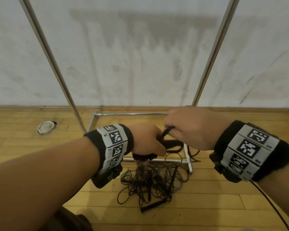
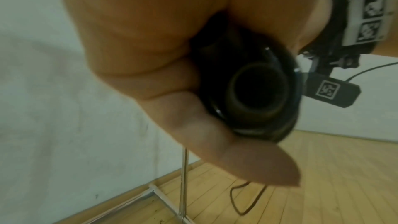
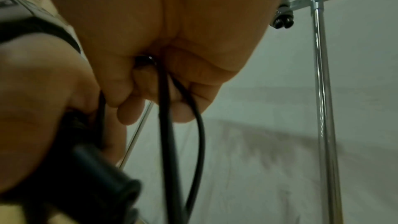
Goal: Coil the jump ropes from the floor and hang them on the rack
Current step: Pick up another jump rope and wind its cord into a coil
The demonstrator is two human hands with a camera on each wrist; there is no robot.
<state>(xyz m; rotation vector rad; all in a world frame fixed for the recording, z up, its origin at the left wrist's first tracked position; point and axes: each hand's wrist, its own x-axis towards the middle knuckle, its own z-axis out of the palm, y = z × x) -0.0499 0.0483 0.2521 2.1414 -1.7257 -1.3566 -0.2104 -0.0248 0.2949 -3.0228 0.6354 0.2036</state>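
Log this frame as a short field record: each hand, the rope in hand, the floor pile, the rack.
left hand: grips black rope handles, hollow end faces its wrist camera
right hand: pinches a loop of black cord
held rope: cord runs between the two hands, not yet hung
floor pile: tangled ropes on the wood floor, partly inside the rack base
loose handle: on the floor at the pile's near edge
rack: metal uprights by the wall; black handle ends hang near its top

Bare forearms, black wristbands with white square-code marker panels, small black cameras strapped beneath.
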